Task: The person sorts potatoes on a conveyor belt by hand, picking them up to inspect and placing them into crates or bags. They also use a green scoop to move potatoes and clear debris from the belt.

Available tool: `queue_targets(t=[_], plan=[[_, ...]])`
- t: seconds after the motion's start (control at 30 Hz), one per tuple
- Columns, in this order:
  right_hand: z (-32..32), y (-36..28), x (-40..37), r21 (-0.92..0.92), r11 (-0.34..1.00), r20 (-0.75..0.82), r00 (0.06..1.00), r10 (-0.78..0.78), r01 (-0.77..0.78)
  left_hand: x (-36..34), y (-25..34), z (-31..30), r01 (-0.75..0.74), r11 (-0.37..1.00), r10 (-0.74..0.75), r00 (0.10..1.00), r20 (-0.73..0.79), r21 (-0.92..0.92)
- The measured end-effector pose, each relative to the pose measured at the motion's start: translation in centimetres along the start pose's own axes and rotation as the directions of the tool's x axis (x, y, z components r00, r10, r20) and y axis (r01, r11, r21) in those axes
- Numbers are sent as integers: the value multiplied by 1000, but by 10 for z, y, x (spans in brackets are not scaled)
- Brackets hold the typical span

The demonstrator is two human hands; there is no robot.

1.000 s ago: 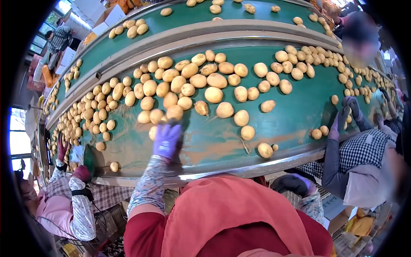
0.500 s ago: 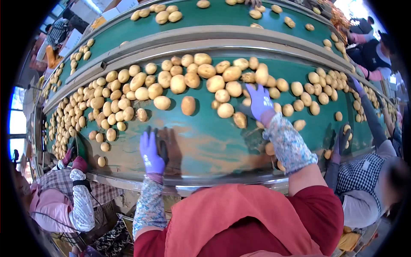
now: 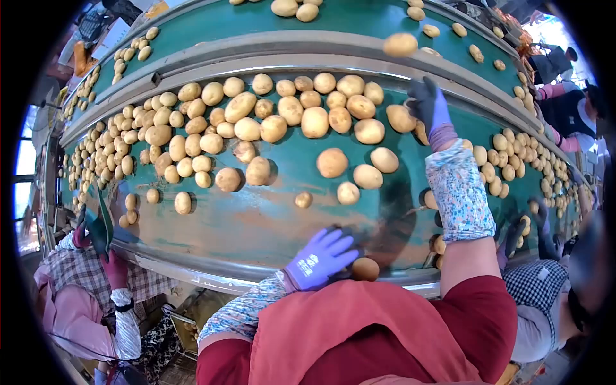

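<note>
The fingers (image 3: 338,246) of the left hand (image 3: 317,262) lie spread, empty, beside the potato (image 3: 364,269) at the near edge of the belt (image 3: 256,218), the right hand (image 3: 428,106) open far away, so a nudge could roll it off.

white print (image 3: 309,264) on left glove (image 3: 324,255) unreadable

Matt green rubbery belt (image 3: 256,218), dull metal rail (image 3: 212,273), knit-fabric gloves.

Daylit window (image 3: 24,160) left of two green conveyor belts (image 3: 256,218).
</note>
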State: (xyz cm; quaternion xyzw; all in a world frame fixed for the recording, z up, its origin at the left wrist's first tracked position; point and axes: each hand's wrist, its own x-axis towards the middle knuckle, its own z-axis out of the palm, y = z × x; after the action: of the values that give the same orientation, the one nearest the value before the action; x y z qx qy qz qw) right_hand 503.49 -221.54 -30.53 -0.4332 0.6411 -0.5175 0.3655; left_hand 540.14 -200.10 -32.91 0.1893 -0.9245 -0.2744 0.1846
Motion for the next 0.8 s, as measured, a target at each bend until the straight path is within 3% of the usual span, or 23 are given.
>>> queue_targets(t=[0.03, 0.07, 0.1, 0.17, 0.23, 0.3, 0.37, 0.4, 0.43, 0.47, 0.53, 0.57, 0.6, 0.63, 0.67, 0.77, 0.8], plan=[[-5, 60, 30, -432, 884, 24, 982, -186, 178, -5, -4, 1, -12, 1000, 13, 997, 78, -14], [24, 6, -15, -778, 553, 173, 948, -267, 298, -7, -8, -7, 7, 999, -4, 997, 78, -44], [44, -21, -41, -866, 354, 253, 920, -299, 353, -7, -10, -17, 29, 996, -23, 997, 77, -80], [83, -9, -57, -531, 700, 135, 863, -486, 477, -11, -18, -22, 23, 988, -12, 997, 72, -156], [123, -44, -77, -570, 506, 348, 748, -565, 647, -23, -29, -17, -33, 974, 46, 998, 52, -224], [161, -46, -87, -681, 151, 630, 679, -377, 716, -26, -34, -5, -95, 962, 129, 985, 118, -256], [194, -23, -81, -782, -60, 610, 740, -285, 621, -31, -36, -1, -112, 933, 187, 963, 193, -343], [199, -33, -74, -786, 48, 614, 788, -52, 616, -34, -44, -1, -120, 945, 187, 961, 202, -303], [203, -34, -66, -784, 166, 604, 797, -21, 598, -41, -51, -4, -124, 963, 170, 969, 178, -241], [206, -62, -64, -764, 230, 637, 761, 119, 603, -50, -57, -7, -120, 976, 148, 978, 147, -182], [189, -77, -50, -588, 651, 721, 676, 152, 480, -68, -70, -21, -52, 990, 74, 984, 164, -131], [184, -67, -37, -371, 737, 704, 689, -174, 565, -75, -74, -30, -34, 996, 45, 991, 130, -88], [183, -69, -16, -174, 954, 611, 786, -91, 245, -82, -77, -37, -17, 999, 22, 995, 100, -48], [188, -70, 3, 81, 991, 538, 841, 45, -106, -86, -80, -43, 0, 1000, 1, 997, 73, -10], [202, -57, 12, -11, 973, 421, 884, -204, 230, -85, -84, -49, -17, 1000, 17, 998, 67, -9], [290, -67, -5, -26, 1000, 364, 931, -6, 16, -78, -101, -65, -31, 994, 28, 999, 25, 101], [317, -101, -37, -452, 888, 489, 855, 172, 79, -76, -119, -67, -39, 982, 51, 997, -57, 187]])
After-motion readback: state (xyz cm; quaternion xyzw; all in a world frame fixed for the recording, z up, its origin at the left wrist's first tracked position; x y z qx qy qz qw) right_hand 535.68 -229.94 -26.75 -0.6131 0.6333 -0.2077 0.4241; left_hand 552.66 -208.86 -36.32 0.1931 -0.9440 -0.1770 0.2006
